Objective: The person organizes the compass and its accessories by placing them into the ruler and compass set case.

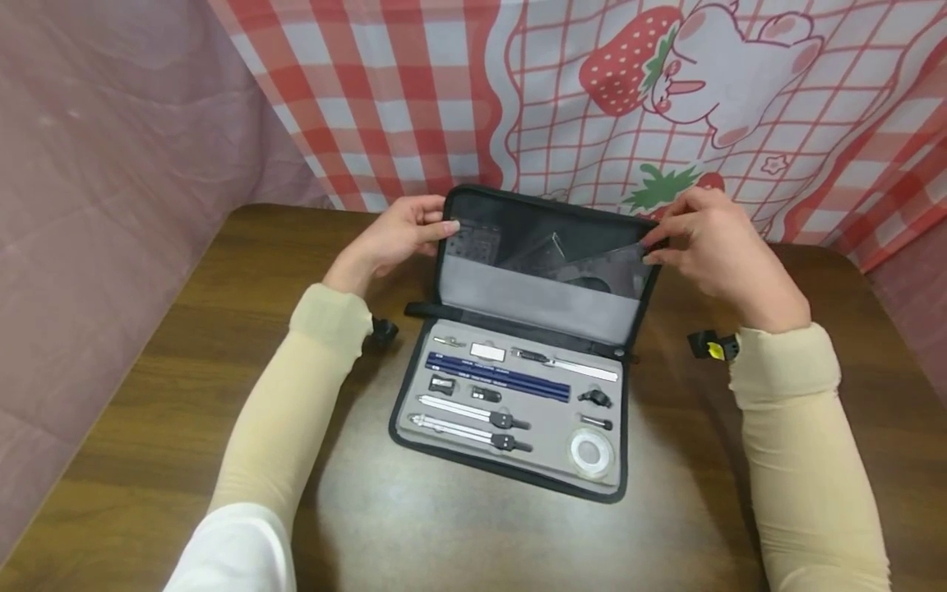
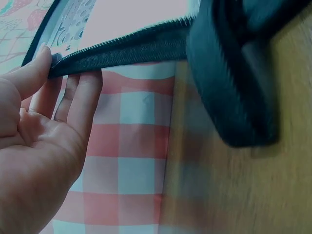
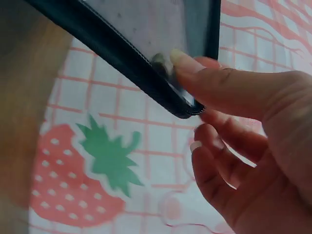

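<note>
A black zip case for drawing instruments lies unfolded on the table, its lid tilted up at the back. My left hand holds the lid's left edge, thumb inside and fingers behind the zipper, as the left wrist view shows. At the lid's upper right corner my right hand pinches the edge, with the thumb on the inner face. Clear plastic set squares sit in the lid's pocket, one reaching that corner. In the grey tray lie two compasses, blue pencils and a round white container.
Smaller pieces fill the tray too: a white eraser, a sharpener and a silver-bladed tool. Behind the wooden table hangs a red-and-white checked cloth; pink fabric covers the left side.
</note>
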Demonstrator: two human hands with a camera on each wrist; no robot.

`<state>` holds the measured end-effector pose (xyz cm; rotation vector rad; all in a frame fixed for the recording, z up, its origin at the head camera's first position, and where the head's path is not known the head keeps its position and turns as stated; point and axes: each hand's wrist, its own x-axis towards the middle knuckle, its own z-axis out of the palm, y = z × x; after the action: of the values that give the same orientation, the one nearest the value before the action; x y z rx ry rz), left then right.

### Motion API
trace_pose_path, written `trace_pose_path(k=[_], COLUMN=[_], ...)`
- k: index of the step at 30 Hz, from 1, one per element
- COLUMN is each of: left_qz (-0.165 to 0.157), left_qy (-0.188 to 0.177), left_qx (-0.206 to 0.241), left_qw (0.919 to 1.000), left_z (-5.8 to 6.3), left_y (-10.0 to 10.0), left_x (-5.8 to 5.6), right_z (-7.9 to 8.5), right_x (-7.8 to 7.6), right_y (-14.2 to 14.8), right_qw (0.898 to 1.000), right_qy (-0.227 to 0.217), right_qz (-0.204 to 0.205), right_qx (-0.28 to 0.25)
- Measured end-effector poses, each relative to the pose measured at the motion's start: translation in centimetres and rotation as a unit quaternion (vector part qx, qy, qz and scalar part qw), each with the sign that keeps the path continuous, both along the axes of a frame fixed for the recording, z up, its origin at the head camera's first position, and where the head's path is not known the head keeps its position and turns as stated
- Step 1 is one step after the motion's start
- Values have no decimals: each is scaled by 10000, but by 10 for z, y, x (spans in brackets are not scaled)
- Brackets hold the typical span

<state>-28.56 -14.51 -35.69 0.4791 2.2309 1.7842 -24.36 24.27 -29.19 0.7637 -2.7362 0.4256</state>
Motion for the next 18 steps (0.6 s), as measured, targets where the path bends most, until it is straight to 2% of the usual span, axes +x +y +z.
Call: trace_pose_path(k=[2, 4, 7, 10, 16, 18], left_qz=[-21, -60, -118, -113, 5, 18], left_qy=[-37, -32, 28, 58, -50, -104], left_qx=[16, 26, 26, 3, -54, -5], left_qw=[10000, 10000, 9999, 9999, 10000, 9999], left_z=[0, 1, 1, 2, 2, 2], left_y=[0, 0, 1, 1, 0, 0], left_x=[1, 1, 1, 0, 1, 2], right_z=[-2, -3, -5, -8, -8, -9], right_x=[-1, -1, -2, -2, -1, -1], right_y=[-1, 0, 2, 4, 1, 0], right_qw=[9978, 9899, 9809, 9845, 9919, 9924], right_qy=[-587, -1221, -1731, -1604, -1097, -1046], right_qz=[-208, -519, -673, -579, -531, -520], right_qx=[-225, -493, -580, -408, -369, -385])
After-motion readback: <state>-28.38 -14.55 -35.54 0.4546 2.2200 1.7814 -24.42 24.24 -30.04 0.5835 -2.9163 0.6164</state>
